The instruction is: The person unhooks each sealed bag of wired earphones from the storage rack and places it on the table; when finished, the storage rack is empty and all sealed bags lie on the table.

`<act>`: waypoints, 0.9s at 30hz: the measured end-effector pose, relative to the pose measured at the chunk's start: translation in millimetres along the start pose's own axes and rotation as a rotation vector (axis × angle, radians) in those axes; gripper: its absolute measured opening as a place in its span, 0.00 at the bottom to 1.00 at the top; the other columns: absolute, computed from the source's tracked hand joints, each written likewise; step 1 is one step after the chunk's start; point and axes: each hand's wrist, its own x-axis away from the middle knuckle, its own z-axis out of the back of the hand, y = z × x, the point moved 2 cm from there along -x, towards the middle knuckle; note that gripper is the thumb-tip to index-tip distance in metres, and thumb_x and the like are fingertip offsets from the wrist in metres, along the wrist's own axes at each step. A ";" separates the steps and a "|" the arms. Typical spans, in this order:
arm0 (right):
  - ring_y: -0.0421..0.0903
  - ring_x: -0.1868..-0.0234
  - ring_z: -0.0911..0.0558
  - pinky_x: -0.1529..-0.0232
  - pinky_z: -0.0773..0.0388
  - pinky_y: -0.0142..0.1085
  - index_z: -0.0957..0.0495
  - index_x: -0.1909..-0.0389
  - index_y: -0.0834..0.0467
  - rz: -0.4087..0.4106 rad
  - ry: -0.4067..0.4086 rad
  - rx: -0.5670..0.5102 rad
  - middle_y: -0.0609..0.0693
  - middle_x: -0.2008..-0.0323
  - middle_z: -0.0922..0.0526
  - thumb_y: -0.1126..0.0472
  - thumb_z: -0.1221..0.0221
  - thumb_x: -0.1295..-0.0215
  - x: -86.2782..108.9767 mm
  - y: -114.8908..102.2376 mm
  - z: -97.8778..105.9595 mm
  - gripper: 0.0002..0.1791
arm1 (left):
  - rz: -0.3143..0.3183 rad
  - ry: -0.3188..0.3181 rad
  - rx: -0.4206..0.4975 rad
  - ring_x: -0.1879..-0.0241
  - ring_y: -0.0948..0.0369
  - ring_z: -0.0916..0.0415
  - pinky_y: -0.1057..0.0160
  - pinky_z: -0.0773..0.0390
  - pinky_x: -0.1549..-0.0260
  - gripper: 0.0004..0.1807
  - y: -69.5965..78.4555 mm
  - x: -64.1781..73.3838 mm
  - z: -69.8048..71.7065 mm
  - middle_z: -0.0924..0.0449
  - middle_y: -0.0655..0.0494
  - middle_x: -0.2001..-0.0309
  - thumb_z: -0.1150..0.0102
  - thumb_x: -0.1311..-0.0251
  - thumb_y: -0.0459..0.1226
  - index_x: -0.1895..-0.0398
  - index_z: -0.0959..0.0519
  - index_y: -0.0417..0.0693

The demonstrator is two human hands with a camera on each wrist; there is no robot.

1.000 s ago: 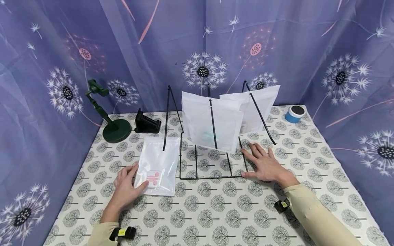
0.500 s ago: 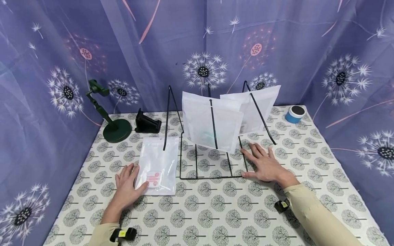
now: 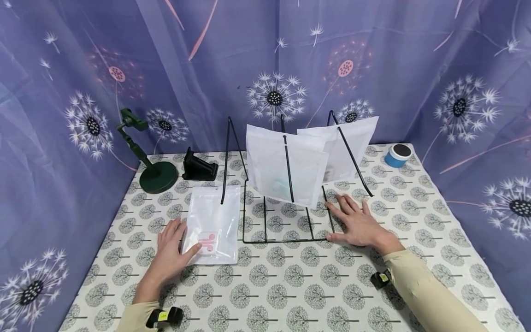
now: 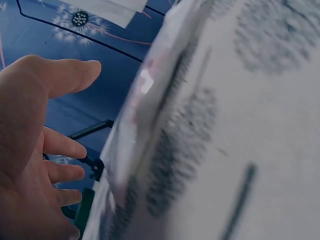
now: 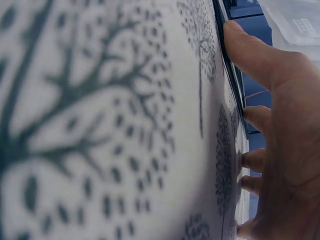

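Note:
A white zip pouch point(image 3: 213, 212) with a clear front lies flat on the left of the table, a pink-and-white item showing through near its bottom. My left hand point(image 3: 170, 252) is at its lower left edge with relaxed fingers, the thumb over the corner; in the left wrist view the thumb point(image 4: 75, 75) stands apart from the pouch. My right hand point(image 3: 357, 223) lies spread, its thumb and fingertips at the right side of the black wire rack point(image 3: 286, 240). From the rack's upright arms hang a middle white pouch point(image 3: 269, 161) and a right white pouch point(image 3: 348, 143).
Behind the left pouch stand a dark green stand point(image 3: 157, 177) with a jointed arm and a black holder point(image 3: 200, 168). A blue-and-white round container point(image 3: 397, 156) sits at the back right. Purple curtains point(image 3: 207, 69) enclose the table. The rack's left arm point(image 3: 226, 161) slants down over the flat pouch's top.
The flat pouch has turned slightly, its top end shifting left. My left fingers have straightened and loosened from its left edge. The right hand and the rack have stayed put.

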 end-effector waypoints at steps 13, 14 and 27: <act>0.67 0.25 0.53 0.35 0.63 0.76 0.49 0.23 0.46 -0.008 -0.014 -0.017 0.64 0.23 0.54 0.23 0.46 0.47 1.0 -1.8 0.9 0.55 | -0.075 0.075 0.079 0.29 0.36 0.48 0.29 0.42 0.37 0.48 16.0 -11.5 10.6 0.49 0.41 0.25 0.32 0.45 0.48 0.25 0.45 0.42; 0.67 0.25 0.53 0.35 0.63 0.76 0.49 0.23 0.46 -0.007 -0.017 -0.017 0.64 0.23 0.54 0.23 0.46 0.47 1.0 -2.1 1.0 0.55 | -0.084 0.085 0.093 0.29 0.36 0.46 0.28 0.42 0.38 0.48 17.9 -12.3 11.0 0.48 0.41 0.25 0.31 0.45 0.48 0.25 0.45 0.43; 0.67 0.25 0.53 0.35 0.63 0.76 0.49 0.23 0.46 -0.007 -0.013 -0.014 0.64 0.24 0.54 0.23 0.45 0.47 1.0 -2.2 1.7 0.55 | -0.180 0.130 0.279 0.30 0.43 0.41 0.31 0.41 0.36 0.46 40.1 -30.6 4.0 0.39 0.47 0.28 0.27 0.50 0.39 0.26 0.40 0.51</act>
